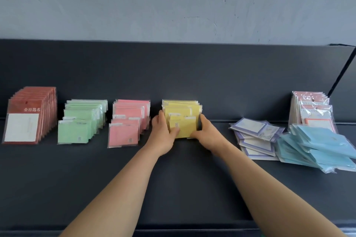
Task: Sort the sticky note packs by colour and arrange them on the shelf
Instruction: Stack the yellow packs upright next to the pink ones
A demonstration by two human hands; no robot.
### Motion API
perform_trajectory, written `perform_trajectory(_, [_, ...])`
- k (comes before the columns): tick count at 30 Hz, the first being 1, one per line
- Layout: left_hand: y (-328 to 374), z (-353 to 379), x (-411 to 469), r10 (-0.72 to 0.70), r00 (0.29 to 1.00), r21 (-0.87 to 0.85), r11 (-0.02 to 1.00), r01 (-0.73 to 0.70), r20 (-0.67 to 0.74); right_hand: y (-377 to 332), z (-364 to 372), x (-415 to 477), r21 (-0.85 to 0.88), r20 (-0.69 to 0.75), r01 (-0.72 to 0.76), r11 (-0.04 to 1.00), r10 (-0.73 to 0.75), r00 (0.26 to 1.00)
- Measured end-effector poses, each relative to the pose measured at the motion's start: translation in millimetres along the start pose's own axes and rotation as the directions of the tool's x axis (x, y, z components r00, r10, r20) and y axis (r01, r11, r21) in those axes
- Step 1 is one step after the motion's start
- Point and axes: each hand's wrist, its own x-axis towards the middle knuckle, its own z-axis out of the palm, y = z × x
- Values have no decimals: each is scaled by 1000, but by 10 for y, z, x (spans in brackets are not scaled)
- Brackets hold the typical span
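On the dark shelf [173, 179] stand rows of wrapped sticky note packs: red packs [30, 115] at the far left, then green packs [81, 121], pink packs [129, 123] and yellow packs [183, 115] in the middle. My left hand [163, 134] grips the left side of the yellow row, its thumb on the front pack. My right hand [206, 132] grips the row's right side. Loose on the right lie purple-bordered packs [254, 136] and a heap of light blue packs [317, 148].
Salmon-topped packs [312, 109] stand upright against the shelf's dark back panel [192, 75] at the far right, behind the blue heap. A grey wall rises above the shelf. The shelf's front edge runs along the bottom of the view.
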Motion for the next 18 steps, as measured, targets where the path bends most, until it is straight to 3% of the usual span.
perform_trajectory(3, [10,42,-7,-15,996,83,997,7,88,32,88,-13,-102,29,75,992,-72,997])
perform_trajectory(6, [29,33,-17,-27,996,264,965,3,88,54,123,-9,-152,33,124,981,-121,992])
perform_trajectory(11, [14,-9,-25,-13,995,410,912,-27,96,62,118,12,-293,53,158,943,-149,987])
perform_trajectory(18, [-12,-74,-68,18,995,363,930,-52,97,82,71,0,-343,26,122,931,-121,992])
